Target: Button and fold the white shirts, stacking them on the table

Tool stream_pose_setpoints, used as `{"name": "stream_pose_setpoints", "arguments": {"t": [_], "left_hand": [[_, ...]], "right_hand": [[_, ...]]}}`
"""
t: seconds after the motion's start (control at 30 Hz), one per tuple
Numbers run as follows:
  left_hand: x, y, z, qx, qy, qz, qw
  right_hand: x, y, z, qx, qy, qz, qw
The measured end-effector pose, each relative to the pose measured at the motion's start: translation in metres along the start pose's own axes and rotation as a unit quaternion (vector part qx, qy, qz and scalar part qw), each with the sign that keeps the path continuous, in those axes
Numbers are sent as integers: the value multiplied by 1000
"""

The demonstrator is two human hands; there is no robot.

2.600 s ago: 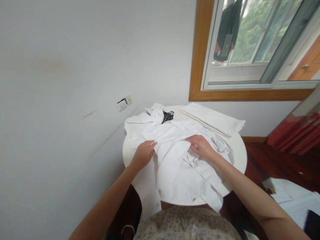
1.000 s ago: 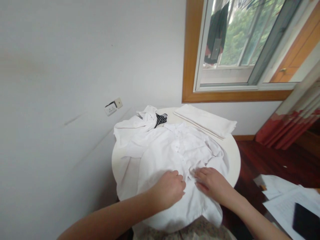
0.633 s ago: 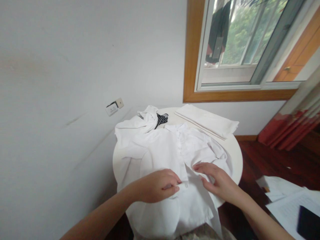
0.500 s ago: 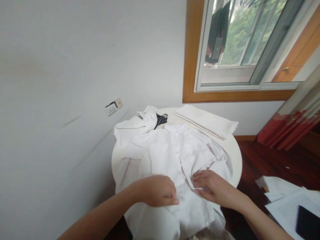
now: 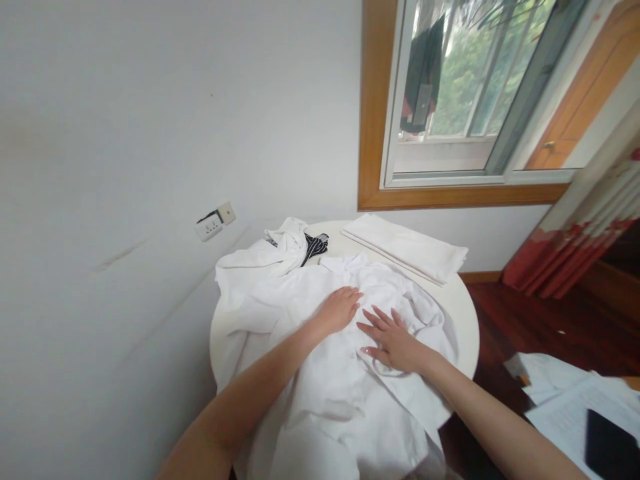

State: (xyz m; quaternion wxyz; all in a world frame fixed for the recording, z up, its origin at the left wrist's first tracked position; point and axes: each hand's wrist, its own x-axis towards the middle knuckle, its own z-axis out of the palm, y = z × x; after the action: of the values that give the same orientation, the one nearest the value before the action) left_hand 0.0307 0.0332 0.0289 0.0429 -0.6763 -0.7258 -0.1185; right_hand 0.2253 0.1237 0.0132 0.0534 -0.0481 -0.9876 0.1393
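Note:
A white button-up shirt [image 5: 320,373] lies spread over a round white table [image 5: 467,327], its collar at the far side and its lower part draping over the near edge. My left hand [image 5: 341,309] rests on the upper front of the shirt by the button placket, fingers stretched forward. Just right of it, my right hand [image 5: 393,340] lies flat on the cloth with its fingers spread. Neither hand grips anything. Folds bunch up to the right of my right hand.
A folded white cloth [image 5: 405,247] lies at the table's back right. At the back left are a crumpled white garment [image 5: 265,257] and a black striped cloth [image 5: 316,245]. Papers [image 5: 565,407] and a dark flat object [image 5: 613,443] are at lower right. A wall socket [image 5: 209,227] is behind.
Both hands have moved up the shirt toward the collar. My left hand has gone from curled near the lower front to stretched out; my right hand's fingers have spread flat.

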Motion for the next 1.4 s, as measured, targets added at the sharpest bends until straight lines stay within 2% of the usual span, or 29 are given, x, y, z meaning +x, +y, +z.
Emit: {"name": "stream_pose_setpoints", "arguments": {"t": [0.1, 0.2, 0.3, 0.37, 0.47, 0.53, 0.6, 0.67, 0.73, 0.83, 0.93, 1.03, 1.23, 1.33, 1.4], "left_hand": [[-7, -10, 16, 0, -2, -12, 1000], [-12, -14, 23, 7, 5, -28, 1000], [-13, -16, 25, 12, 15, -38, 999], [-12, -17, 25, 12, 18, -43, 999], [-11, -18, 25, 11, 16, -44, 999], [-11, -18, 25, 11, 16, -43, 999], [-12, -19, 25, 12, 19, -43, 999], [-12, -18, 25, 13, 23, -45, 999], [-13, -18, 25, 13, 28, -45, 999], [-13, -17, 25, 10, 34, -44, 998], [-12, -16, 24, 7, 28, -45, 999], [-12, -17, 25, 5, 20, -47, 999], [-13, -19, 28, 5, 13, -50, 999], [-12, -17, 27, 5, 8, -55, 998], [-12, -16, 26, 7, 9, -58, 998]], "right_hand": [[5, 0, -1, 25, -9, -12, 1000], [9, 8, -13, 66, -8, -37, 997], [9, 29, -27, 80, 62, -37, 994], [6, 48, -38, 29, 138, 27, 990], [-2, 76, -54, -111, 198, 203, 953], [-9, 89, -62, -177, 169, 306, 920], [-17, 95, -66, -191, 99, 371, 903], [-26, 96, -66, -168, 38, 402, 899], [-34, 97, -65, -137, 20, 418, 898], [-43, 97, -65, -116, 53, 448, 885], [-39, 101, -73, -147, 96, 476, 862], [-22, 115, -94, -217, 116, 435, 866], [6, 161, -152, -284, 69, 266, 919], [20, 156, -154, -295, 77, 217, 927], [36, 138, -138, -290, 92, 182, 935]]}}
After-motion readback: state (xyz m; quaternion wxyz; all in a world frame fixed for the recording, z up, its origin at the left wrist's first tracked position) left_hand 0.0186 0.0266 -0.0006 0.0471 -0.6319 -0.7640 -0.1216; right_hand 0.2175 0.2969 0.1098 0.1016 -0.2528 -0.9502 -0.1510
